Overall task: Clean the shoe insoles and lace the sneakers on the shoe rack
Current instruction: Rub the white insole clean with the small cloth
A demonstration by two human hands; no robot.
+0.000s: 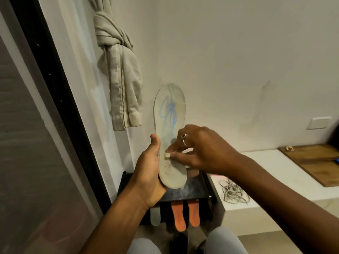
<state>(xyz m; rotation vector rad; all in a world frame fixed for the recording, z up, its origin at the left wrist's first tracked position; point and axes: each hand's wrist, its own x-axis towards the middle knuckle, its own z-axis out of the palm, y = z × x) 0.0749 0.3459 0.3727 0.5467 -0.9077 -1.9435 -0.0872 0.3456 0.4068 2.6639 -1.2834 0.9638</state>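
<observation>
Left hand [148, 171] grips the grey insole [169, 110] by its heel, toe at 12 o'clock, above the shoe rack [190, 191]. Right hand [200, 149] pinches a small white wad [167, 155] against it; advise short, firm strokes.

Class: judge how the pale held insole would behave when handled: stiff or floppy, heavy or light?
Probably fairly stiff: the insole, gripped low by the left hand, stands upright without drooping while the right hand presses a white wad on it. Likely light: it looks thin.

Rack top [192, 190] hides half the orange insoles [178, 216]
</observation>
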